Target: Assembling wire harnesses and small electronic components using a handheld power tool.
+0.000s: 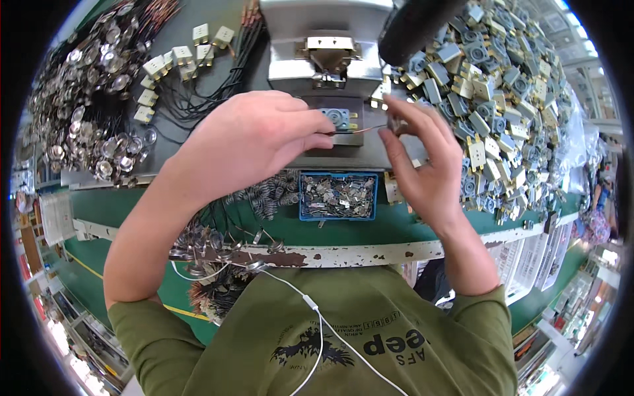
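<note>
My left hand is closed, thumb and forefinger pinching a thin wire. The wire runs across to my right hand, whose thumb and forefinger close around its other end; a small greyish bit there is too blurred to name. Just behind the wire, a small grey-blue block-shaped part with brass tabs sits on the metal plate of a bench machine. Beyond my left hand, black cables with bare copper-coloured ends lie on the metal worktop.
A blue tray of small metal pieces stands in front of the machine. Grey and cream blocks are heaped at right, round metal discs on cables at left. A dark cylinder overhangs the top. White cords hang over my shirt.
</note>
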Available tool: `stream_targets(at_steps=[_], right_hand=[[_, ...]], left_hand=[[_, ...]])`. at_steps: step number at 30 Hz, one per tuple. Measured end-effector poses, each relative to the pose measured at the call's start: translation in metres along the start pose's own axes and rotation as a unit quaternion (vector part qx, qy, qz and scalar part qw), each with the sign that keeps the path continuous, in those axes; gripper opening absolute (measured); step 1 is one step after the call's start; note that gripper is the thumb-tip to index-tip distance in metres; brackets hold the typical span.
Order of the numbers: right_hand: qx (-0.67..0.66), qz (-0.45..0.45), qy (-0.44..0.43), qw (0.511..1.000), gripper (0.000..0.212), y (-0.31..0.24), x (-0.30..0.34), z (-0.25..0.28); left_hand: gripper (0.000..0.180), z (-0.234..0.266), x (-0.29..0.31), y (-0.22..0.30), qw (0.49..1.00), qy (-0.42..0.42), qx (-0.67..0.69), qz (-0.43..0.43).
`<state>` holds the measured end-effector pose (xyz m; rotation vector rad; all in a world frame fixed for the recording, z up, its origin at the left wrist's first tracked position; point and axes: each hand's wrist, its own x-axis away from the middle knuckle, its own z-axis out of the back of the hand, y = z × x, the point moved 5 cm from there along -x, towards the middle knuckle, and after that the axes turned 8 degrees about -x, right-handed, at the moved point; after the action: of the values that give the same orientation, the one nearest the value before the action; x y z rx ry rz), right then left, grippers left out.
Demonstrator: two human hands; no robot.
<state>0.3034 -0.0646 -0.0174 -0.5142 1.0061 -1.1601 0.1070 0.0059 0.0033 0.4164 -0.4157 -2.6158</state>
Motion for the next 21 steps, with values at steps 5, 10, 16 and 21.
stream_targets(at_steps=[5, 10, 16, 21], right_hand=[[-0.419, -0.081, 0.073, 0.901, 0.033, -0.007, -0.007, -0.030], [-0.379, -0.177, 0.013, 0.908, 0.030, -0.001, -0.010, -0.027], [-0.184, -0.257, -0.275, 0.908, 0.028, -0.003, -0.020, -0.033], [-0.263, -0.205, -0.087, 0.939, 0.039, -0.005, 0.004, -0.024]], left_hand=[[0.015, -0.023, 0.013, -0.010, 0.994, 0.065, 0.087, 0.025], [0.013, -0.012, 0.019, -0.009, 0.996, 0.038, -0.073, -0.020], [0.016, -0.004, 0.026, -0.001, 0.976, 0.010, -0.203, -0.074], [0.012, -0.007, 0.022, 0.007, 0.992, 0.083, -0.086, -0.029]])
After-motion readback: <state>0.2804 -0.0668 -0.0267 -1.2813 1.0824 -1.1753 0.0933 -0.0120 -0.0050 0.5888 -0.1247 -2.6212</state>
